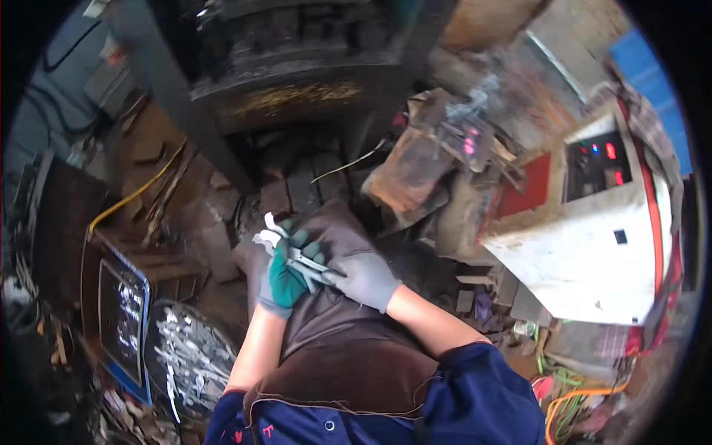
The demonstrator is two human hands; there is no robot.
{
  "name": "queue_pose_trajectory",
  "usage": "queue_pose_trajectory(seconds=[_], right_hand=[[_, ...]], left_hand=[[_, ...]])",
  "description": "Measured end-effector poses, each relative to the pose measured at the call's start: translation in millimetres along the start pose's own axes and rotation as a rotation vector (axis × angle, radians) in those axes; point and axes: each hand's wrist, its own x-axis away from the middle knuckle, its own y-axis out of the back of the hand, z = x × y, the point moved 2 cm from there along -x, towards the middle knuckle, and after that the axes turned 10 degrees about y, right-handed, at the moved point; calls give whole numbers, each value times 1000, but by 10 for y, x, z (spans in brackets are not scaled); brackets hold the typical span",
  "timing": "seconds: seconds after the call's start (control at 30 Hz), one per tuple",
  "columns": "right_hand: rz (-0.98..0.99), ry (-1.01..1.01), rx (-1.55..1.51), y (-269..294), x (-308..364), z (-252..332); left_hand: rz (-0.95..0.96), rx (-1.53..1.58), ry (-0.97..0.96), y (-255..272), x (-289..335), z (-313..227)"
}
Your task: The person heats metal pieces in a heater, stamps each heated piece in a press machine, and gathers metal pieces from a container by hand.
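Observation:
My left hand (282,283), in a grey glove with a green palm, is closed around several slim silvery metal pieces (304,262). Their pale, curved ends (270,236) stick out past the fingers, and their exact kind cannot be made out. My right hand (368,280), also gloved in grey, pinches the lower end of these pieces. Both hands are close together above a dark brown apron (348,363) over my lap. The gloves partly hide the pieces.
A dark heavy machine frame (297,81) stands ahead. At right are pink-glowing pieces (469,141) near smoke, and a white cabinet (586,252) with lit indicators. Many grey metal pieces (185,352) lie at lower left. A yellow hose (133,196) and an orange cable (567,400) flank me.

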Motion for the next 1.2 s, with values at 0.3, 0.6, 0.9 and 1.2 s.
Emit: queue_pose_trajectory(seconds=[0.3, 0.6, 0.9, 1.2], right_hand=[[-938, -447, -955, 472, 533, -687], [-1398, -277, -1410, 741, 556, -1587], [-1358, -321, -1413, 1030, 239, -2032], [-1223, -114, -842, 1416, -753, -1066]], left_hand=[[-172, -112, 90, -11, -41, 26], [-245, -261, 152, -47, -29, 46], [-281, -265, 154, -92, -49, 39], [-372, -256, 194, -142, -49, 49]])
